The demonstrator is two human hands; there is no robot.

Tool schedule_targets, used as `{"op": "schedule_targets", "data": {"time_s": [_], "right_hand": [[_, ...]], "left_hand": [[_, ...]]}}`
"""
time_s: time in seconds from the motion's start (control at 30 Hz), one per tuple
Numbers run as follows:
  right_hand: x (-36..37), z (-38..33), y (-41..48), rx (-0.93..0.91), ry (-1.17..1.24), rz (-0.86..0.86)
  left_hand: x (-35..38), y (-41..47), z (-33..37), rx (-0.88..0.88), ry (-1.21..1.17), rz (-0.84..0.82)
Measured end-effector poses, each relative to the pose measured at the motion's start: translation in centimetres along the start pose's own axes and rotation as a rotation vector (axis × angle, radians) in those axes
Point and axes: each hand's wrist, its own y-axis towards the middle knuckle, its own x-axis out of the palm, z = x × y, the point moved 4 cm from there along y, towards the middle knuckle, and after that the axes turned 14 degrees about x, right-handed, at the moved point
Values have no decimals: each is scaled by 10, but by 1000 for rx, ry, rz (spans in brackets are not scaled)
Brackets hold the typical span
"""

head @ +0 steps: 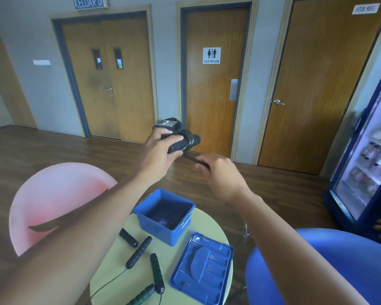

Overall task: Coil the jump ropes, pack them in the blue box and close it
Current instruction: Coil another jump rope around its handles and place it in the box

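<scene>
My left hand (pixel 161 148) is raised above the table and grips the black handles of a jump rope (pixel 188 140) with cord wound around them. My right hand (pixel 218 172) pinches the loose end of that cord just to the right and below. The open blue box (pixel 163 216) stands on the round table, with something dark lying inside. Its blue lid (pixel 201 267) lies flat to the right of it. Several black rope handles (pixel 139 252) with thin cords lie on the table to the left of the lid.
The small round pale-green table (pixel 123 282) is flanked by a pink chair (pixel 57 199) on the left and a blue chair (pixel 330 260) on the right. A drinks fridge (pixel 365 168) stands at the right. Wooden doors line the far wall.
</scene>
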Motion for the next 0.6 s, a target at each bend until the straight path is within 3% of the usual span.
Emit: {"op": "schedule_targets", "data": {"time_s": [0.13, 0.27, 0.4, 0.6], "right_hand": [[-10, 2, -2, -19, -93, 116], [-30, 10, -1, -52, 163, 216], [-38, 15, 2, 33, 614, -33], [-26, 19, -7, 88, 945, -381]], "left_hand": [[4, -4, 1, -32, -91, -346], [-8, -9, 7, -101, -425, -479], [-21, -15, 18, -135, -756, -436], [-27, -25, 28, -181, -1071, -417]]}}
